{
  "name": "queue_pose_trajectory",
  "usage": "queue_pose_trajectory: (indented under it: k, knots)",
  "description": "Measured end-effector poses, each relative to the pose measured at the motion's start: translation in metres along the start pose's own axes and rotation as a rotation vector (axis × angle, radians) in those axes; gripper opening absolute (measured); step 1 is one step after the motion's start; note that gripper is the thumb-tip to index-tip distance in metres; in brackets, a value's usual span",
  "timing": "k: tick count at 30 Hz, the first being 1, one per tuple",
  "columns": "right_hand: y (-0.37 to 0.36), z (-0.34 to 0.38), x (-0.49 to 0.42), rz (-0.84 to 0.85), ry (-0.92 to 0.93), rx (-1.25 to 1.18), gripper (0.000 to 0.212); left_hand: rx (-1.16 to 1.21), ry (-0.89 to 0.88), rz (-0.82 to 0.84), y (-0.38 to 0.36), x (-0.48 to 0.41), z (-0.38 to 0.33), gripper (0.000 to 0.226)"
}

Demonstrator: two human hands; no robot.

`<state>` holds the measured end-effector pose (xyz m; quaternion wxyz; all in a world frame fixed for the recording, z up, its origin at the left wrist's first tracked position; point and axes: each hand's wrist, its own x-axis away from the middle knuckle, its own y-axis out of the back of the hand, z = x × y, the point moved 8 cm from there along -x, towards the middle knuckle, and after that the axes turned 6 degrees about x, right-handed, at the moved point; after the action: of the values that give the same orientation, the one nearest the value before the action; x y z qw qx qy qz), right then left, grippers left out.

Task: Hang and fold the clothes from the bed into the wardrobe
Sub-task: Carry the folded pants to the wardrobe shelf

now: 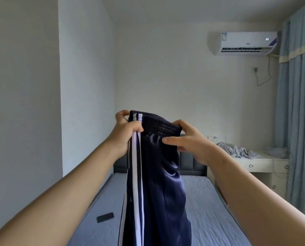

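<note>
This is a bedroom in someone's home. A bed (201, 201) with a pale blue sheet and a dark padded headboard (192, 162) fills the middle. An air conditioner (247, 43) hangs high on the white wall. Long blue curtains (299, 121) cover the right side, and a white table (254, 166) with drawers carries crumpled grey cloth (237, 150).

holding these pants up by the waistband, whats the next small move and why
Probably lower the navy pants onto the mattress to fold: left hand and right hand both hold the waistband, they hang straight, the phone lies aside.
</note>
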<state>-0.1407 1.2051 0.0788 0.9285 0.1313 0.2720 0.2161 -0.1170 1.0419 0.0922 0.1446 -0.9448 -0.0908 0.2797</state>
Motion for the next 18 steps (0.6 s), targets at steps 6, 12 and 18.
queue_pose_trajectory:
  k: [6, 12, 18]
  knots:
    - [0.021, 0.012, -0.003, -0.263, 0.019, 0.084, 0.029, -0.722, -0.011, 0.286, 0.003, 0.004, -0.007, 0.046]
    - [-0.009, -0.002, -0.005, 0.020, -0.151, -0.248, 0.020, -0.702, -0.054, 0.233, 0.014, 0.005, -0.017, 0.032]
    - [-0.010, -0.018, -0.009, 0.054, -0.195, -0.093, 0.016, -0.559, 0.124, 0.253, 0.031, 0.013, -0.002, 0.046]
